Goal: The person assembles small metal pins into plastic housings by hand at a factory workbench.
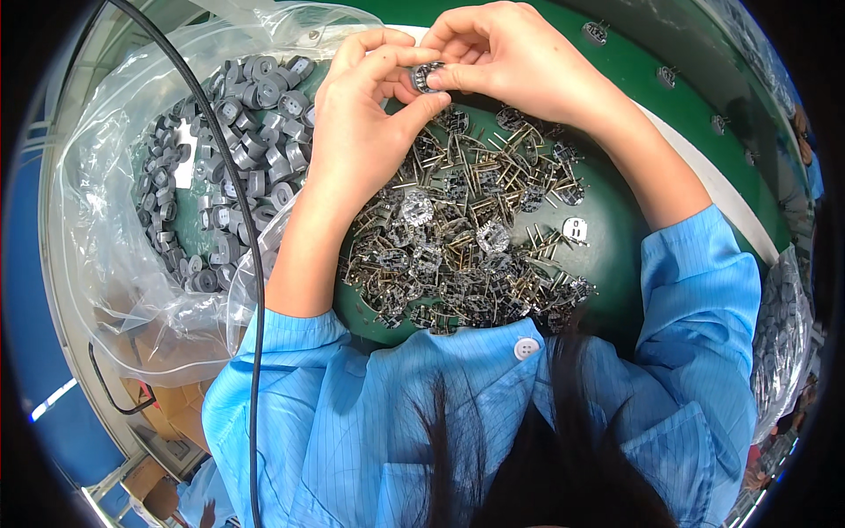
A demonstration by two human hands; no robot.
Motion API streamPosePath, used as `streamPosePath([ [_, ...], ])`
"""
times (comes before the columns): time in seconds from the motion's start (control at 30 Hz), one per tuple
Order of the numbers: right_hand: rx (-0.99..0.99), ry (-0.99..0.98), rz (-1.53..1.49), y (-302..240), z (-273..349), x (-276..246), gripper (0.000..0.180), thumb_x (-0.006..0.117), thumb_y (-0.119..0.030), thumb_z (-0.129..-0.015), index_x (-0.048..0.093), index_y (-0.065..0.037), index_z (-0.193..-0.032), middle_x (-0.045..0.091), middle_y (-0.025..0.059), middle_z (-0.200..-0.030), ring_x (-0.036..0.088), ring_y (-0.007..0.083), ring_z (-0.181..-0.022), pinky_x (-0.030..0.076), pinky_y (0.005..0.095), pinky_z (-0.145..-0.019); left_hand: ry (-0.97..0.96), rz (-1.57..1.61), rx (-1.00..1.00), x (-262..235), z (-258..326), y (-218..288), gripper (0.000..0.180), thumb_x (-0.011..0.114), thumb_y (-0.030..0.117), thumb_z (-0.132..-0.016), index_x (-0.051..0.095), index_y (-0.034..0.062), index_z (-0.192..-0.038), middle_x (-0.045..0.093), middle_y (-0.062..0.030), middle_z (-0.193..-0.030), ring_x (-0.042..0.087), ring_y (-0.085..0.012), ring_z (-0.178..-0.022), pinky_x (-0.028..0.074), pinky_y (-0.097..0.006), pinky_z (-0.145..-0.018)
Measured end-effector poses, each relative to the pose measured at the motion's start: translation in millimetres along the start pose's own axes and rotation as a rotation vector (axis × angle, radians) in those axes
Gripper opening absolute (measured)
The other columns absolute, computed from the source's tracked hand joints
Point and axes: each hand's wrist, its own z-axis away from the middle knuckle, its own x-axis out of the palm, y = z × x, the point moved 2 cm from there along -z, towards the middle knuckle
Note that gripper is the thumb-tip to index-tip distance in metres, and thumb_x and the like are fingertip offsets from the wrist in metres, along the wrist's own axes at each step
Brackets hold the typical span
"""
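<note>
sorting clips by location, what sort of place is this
Probably a factory assembly workstation: a heap of small pronged parts, a clear plastic bag with grey round pieces, and a green strip, perhaps a conveyor, with single parts spaced along it.

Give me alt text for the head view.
A person's left hand and right hand hold a small round part beyond a heap of metal-pinned pieces on a green surface; a clear bag of gray round pieces lies at left.

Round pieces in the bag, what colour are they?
The round pieces are grey, clearest in the head view.
</note>
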Motion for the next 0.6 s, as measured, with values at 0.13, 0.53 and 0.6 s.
streamPosePath([
  [0.13,-0.063,0.054,0.001,6,-5,-4,0.022,0.072,-0.011,-0.078,0.066,0.003,-0.095,0.069,0.0112,-0.078,0.066,0.0141,-0.072,0.052,0.0269,-0.067,0.025,-0.161,0.053,3,-4,7,0.035,0.076,-0.004,-0.071,0.066,0.0031,-0.103,0.053,-0.0102,-0.112,0.063,-0.0120,-0.080,0.055,-0.024,-0.071],
  [0.53,0.141,0.552,0.625,80,-16,-62,0.021,0.070,-0.013,-0.078,0.068,0.003,-0.091,0.067,0.0204,-0.088,0.066,0.0294,-0.083,0.051,0.0368,-0.074,0.009,-1.076,0.020,-96,0,-6,0.032,0.056,-0.003,-0.073,0.071,0.0114,-0.097,0.062,-0.0118,-0.111,0.055,-0.0342,-0.101,0.043,-0.041,-0.095],
  [0.6,0.073,0.614,0.692,88,-16,-61,0.021,0.068,-0.012,-0.078,0.067,0.003,-0.092,0.067,0.0208,-0.090,0.065,0.0295,-0.085,0.051,0.0368,-0.075,-0.025,-1.096,0.014,-104,-2,-13,0.032,0.058,-0.001,-0.073,0.071,0.0116,-0.099,0.060,-0.0120,-0.116,0.054,-0.0340,-0.107,0.043,-0.041,-0.095],
])
